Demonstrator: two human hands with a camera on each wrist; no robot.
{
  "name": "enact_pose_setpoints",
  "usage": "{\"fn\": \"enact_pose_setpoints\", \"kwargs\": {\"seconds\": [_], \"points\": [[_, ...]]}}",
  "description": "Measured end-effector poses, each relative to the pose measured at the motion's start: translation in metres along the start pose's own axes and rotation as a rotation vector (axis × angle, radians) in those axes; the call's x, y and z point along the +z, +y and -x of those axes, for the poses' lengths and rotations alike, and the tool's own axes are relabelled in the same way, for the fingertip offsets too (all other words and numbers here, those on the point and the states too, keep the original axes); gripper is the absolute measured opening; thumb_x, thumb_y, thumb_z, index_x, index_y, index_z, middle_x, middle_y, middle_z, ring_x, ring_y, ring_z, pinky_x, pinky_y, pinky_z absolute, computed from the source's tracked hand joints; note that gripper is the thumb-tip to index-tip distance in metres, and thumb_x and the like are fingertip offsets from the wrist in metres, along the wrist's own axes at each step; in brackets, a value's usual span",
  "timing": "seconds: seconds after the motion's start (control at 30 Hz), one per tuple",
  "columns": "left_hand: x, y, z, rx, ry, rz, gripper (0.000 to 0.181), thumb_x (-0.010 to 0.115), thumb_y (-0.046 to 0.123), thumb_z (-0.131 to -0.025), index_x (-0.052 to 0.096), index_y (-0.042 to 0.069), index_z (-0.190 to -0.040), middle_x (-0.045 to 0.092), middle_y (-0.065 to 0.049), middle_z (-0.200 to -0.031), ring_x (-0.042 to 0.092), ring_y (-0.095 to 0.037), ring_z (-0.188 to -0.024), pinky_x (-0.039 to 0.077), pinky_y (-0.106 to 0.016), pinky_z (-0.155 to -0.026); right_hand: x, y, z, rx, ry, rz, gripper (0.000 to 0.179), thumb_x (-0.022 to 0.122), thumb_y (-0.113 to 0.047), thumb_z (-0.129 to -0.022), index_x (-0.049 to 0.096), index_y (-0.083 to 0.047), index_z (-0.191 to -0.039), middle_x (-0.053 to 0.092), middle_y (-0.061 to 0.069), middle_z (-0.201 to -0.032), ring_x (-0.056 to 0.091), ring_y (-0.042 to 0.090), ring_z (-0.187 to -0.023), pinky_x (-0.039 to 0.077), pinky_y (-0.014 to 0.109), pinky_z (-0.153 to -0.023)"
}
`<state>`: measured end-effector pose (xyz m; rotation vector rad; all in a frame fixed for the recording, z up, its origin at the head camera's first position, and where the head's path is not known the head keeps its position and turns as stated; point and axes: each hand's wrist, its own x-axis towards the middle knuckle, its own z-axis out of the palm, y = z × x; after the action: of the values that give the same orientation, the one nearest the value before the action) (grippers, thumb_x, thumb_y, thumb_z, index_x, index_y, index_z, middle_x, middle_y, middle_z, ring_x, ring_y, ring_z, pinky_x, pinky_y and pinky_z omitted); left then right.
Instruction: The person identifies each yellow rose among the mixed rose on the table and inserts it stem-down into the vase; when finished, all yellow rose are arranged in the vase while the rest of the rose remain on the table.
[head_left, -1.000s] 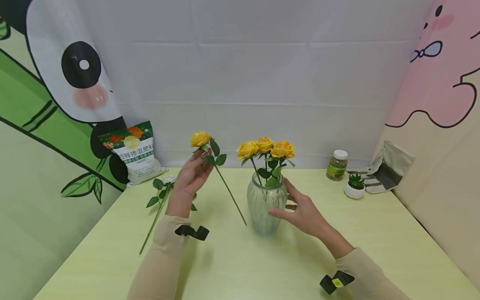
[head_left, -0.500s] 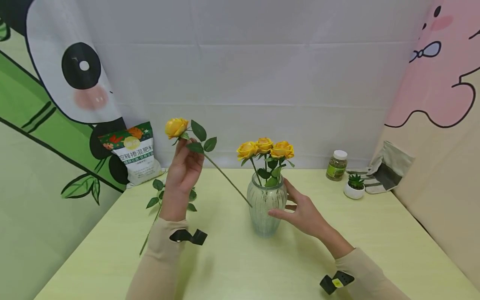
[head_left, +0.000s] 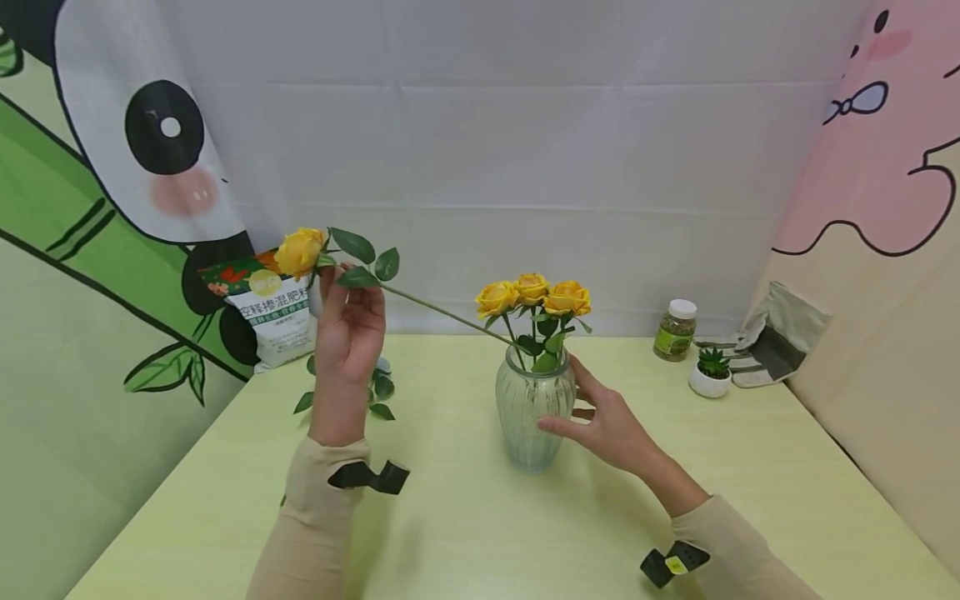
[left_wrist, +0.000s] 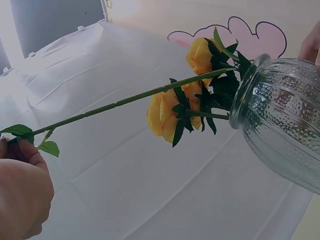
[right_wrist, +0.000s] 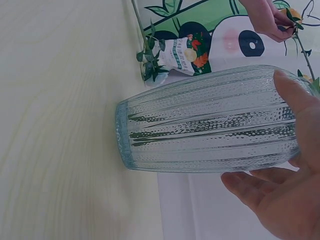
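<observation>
Pinched in my left hand (head_left: pixel 347 333) is a single yellow rose (head_left: pixel 300 252), held just under its bloom. Its long green stem (left_wrist: pixel 120 102) slants down to the right, the cut end right at the mouth of a ribbed clear glass vase (head_left: pixel 528 425). Several yellow roses (head_left: pixel 532 290) stand in that vase, leaves around the rim. My right hand (head_left: pixel 611 429) grips the vase from its right side, thumb in front and fingers behind. In the right wrist view the vase (right_wrist: pixel 210 125) appears sideways, its base on the table.
Behind my left forearm lies another leafy flower (head_left: pixel 382 389) on the pale table (head_left: pixel 465 533). A fertilizer bag (head_left: pixel 281 329) leans at the back left. To the back right are a white-capped jar (head_left: pixel 675 332), a small potted succulent (head_left: pixel 709 375) and a grey pouch (head_left: pixel 780 337).
My left hand has moved left and up with the yellow rose, tilting it flatter. The stem's end has risen from beside the vase to its mouth. My right hand has stayed on the vase.
</observation>
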<state>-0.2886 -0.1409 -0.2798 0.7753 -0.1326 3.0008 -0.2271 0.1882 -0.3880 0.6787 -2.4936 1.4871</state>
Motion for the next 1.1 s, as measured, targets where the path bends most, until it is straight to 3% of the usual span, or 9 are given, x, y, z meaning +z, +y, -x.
{"fn": "enact_pose_setpoints", "kwargs": {"seconds": [0.33, 0.6, 0.87, 1.1], "points": [[0.005, -0.017, 0.006, 0.141, -0.040, -0.212, 0.015, 0.067, -0.013, -0.089, 0.067, -0.003, -0.100, 0.066, -0.017, -0.095, 0.068, -0.027, -0.082, 0.060, -0.035, -0.078, 0.000, 0.000, 0.000, 0.006, 0.005, 0.006, 0.104, 0.083, -0.032, -0.084, 0.016, -0.017, -0.162, 0.035, 0.009, -0.159, 0.054, 0.035, -0.129, 0.053, 0.048, -0.096], [0.010, -0.031, 0.013, 0.190, -0.113, -0.348, 0.018, 0.070, -0.015, -0.086, 0.078, -0.002, -0.095, 0.067, -0.014, -0.099, 0.069, -0.026, -0.085, 0.059, -0.033, -0.081, 0.000, 0.000, 0.001, 0.007, 0.006, 0.007, 0.103, 0.083, -0.032, -0.085, 0.016, -0.018, -0.162, 0.035, 0.008, -0.159, 0.054, 0.034, -0.129, 0.053, 0.045, -0.096], [0.004, -0.051, 0.021, 0.208, -0.183, -0.565, 0.020, 0.064, -0.013, -0.091, 0.078, 0.001, -0.096, 0.063, -0.009, -0.111, 0.063, -0.020, -0.099, 0.056, -0.029, -0.088, 0.000, 0.002, 0.000, 0.010, 0.008, 0.003, 0.104, 0.083, -0.033, -0.085, 0.015, -0.019, -0.162, 0.035, 0.007, -0.159, 0.053, 0.033, -0.130, 0.053, 0.045, -0.096], [0.004, -0.065, 0.029, 0.240, -0.181, -0.698, 0.022, 0.069, -0.014, -0.087, 0.080, 0.003, -0.095, 0.062, -0.008, -0.109, 0.060, -0.017, -0.102, 0.056, -0.026, -0.084, -0.001, 0.000, 0.000, 0.020, 0.003, 0.001, 0.103, 0.083, -0.034, -0.085, 0.016, -0.019, -0.162, 0.035, 0.007, -0.159, 0.052, 0.033, -0.130, 0.053, 0.045, -0.096]]}}
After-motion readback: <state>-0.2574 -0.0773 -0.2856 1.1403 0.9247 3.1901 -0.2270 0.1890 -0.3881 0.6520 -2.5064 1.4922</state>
